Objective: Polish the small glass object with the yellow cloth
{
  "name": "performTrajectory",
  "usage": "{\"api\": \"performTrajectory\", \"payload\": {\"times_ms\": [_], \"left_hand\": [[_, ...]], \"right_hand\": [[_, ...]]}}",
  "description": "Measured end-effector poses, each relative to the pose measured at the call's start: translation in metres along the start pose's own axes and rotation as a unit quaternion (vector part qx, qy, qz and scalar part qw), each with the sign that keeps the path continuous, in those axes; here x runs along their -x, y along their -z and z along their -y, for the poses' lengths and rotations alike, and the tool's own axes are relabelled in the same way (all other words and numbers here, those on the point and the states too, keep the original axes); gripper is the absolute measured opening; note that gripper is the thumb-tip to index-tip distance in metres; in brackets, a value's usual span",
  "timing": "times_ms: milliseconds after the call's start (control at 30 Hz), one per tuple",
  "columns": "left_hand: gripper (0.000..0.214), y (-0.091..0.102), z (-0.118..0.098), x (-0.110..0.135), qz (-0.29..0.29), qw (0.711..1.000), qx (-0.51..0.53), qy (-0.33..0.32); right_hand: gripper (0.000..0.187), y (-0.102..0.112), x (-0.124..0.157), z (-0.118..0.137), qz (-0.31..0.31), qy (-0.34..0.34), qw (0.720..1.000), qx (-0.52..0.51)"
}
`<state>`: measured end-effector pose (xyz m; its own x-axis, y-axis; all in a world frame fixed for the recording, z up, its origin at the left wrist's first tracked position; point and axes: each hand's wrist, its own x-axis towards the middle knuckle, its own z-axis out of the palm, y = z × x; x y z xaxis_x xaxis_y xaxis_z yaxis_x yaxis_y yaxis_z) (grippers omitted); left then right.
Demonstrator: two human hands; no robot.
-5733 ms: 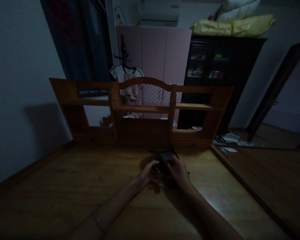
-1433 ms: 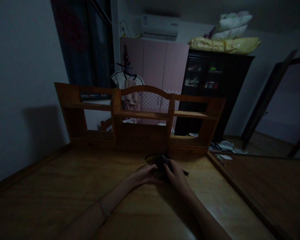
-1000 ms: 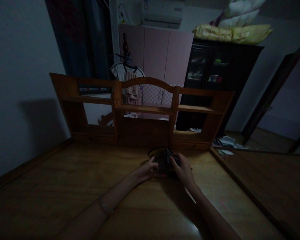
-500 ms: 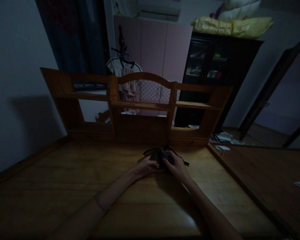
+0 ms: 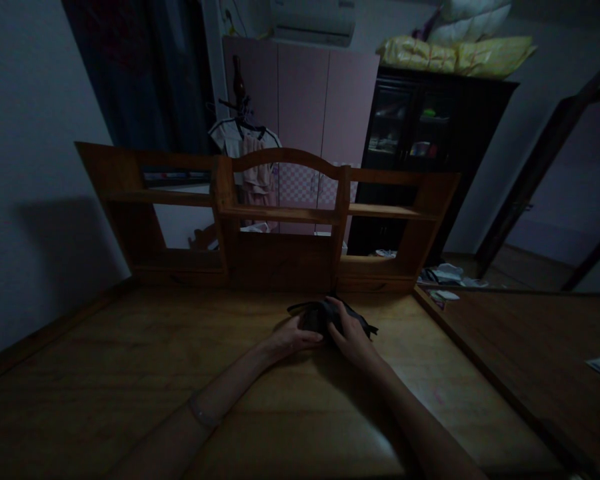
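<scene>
Together, the left hand (image 5: 296,336) and right hand (image 5: 350,335) clasp a dark item (image 5: 315,318) between them.

Dark item (image 5: 316,318), thin edges splayed

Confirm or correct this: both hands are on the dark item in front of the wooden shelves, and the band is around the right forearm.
The band is around the left forearm, not the right, as the head view shows. The rest stands: left hand and right hand are on the dark item, in front of the wooden shelves.
</scene>
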<state>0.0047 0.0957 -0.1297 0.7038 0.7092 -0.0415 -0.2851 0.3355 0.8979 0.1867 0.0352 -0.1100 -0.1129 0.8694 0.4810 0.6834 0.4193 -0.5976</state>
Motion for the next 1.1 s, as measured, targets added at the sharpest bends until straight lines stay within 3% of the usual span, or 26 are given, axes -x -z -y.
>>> {"api": "performTrajectory", "payload": {"times_ms": [200,567,867,1100], "left_hand": [[0.064,-0.001,0.008,-0.003,0.015,0.998,-0.051,-0.026],[0.068,-0.007,0.003,-0.002,0.04,0.992,-0.09,-0.078],[0.063,0.002,0.011,-0.011,0.026,0.999,0.013,-0.023],[0.061,0.001,0.005,-0.01,0.039,0.998,0.039,-0.003]], "right_hand": [[0.04,-0.005,-0.005,-0.008,-0.006,0.022,0.999,0.043],[0.023,-0.016,-0.004,-0.025,-0.074,-0.059,0.978,0.187],[0.038,-0.009,-0.003,-0.023,-0.054,-0.054,0.994,0.073],[0.048,-0.002,0.001,-0.023,-0.048,-0.043,0.998,0.006]]}}
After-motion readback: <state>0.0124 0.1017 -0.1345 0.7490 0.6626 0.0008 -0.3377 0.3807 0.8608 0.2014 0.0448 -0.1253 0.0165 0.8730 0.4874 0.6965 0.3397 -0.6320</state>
